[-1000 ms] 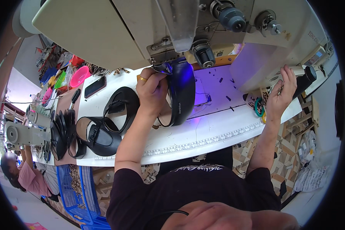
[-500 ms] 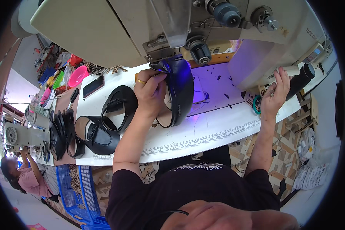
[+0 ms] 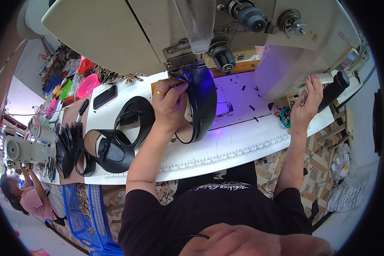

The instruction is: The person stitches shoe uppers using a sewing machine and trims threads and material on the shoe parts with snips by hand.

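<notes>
A black leather shoe upper (image 3: 204,102) with a pale lining stands curved on the white worktable, its top edge beneath the head of a sewing machine (image 3: 102,34). My left hand (image 3: 170,102) grips the upper's edge close to the needle area, thumb and fingers pinched together. Machine parts hide the exact stitching point. On the right, my right hand (image 3: 307,102) is raised with its fingers stretched out and nothing visible in it. It is beside a black cylinder (image 3: 335,89) and just above a teal ring (image 3: 285,117). Purple light falls around the upper.
Several finished-looking black uppers (image 3: 134,121) lie left of my forearm. A phone (image 3: 105,97) and pink bowl (image 3: 88,86) are farther back. A ruler strip (image 3: 226,152) runs along the table's front edge. Blue baskets (image 3: 100,213) stand lower left; another person (image 3: 34,194) sits beyond.
</notes>
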A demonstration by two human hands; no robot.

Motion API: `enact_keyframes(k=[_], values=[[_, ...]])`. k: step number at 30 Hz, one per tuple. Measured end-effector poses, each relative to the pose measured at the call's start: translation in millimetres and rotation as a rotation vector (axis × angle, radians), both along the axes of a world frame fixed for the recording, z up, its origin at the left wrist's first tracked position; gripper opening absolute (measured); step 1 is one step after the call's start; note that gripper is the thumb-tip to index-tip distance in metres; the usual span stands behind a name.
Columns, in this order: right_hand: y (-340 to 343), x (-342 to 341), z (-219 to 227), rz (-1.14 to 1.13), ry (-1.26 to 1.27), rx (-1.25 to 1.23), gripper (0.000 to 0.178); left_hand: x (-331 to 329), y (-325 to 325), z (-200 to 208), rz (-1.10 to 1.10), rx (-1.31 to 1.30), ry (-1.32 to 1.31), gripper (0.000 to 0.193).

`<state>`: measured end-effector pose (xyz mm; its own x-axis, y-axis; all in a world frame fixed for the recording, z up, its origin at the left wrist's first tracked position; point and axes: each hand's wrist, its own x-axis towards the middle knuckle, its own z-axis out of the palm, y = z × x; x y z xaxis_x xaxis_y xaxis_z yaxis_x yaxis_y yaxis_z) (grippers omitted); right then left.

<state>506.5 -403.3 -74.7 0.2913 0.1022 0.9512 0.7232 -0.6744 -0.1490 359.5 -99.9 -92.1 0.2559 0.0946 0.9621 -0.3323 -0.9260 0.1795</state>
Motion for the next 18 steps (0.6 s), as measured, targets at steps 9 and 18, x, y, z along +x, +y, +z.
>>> enact_keyframes(k=[9, 18], values=[[-1, -14, 15, 0.079, 0.004, 0.041, 0.032, -7, -1, 3, 0.016, -0.002, 0.002, 0.026], [16, -51, 27, 0.261, 0.040, 0.090, 0.030, -10, 2, 9, -0.021, -0.014, -0.043, 0.023]])
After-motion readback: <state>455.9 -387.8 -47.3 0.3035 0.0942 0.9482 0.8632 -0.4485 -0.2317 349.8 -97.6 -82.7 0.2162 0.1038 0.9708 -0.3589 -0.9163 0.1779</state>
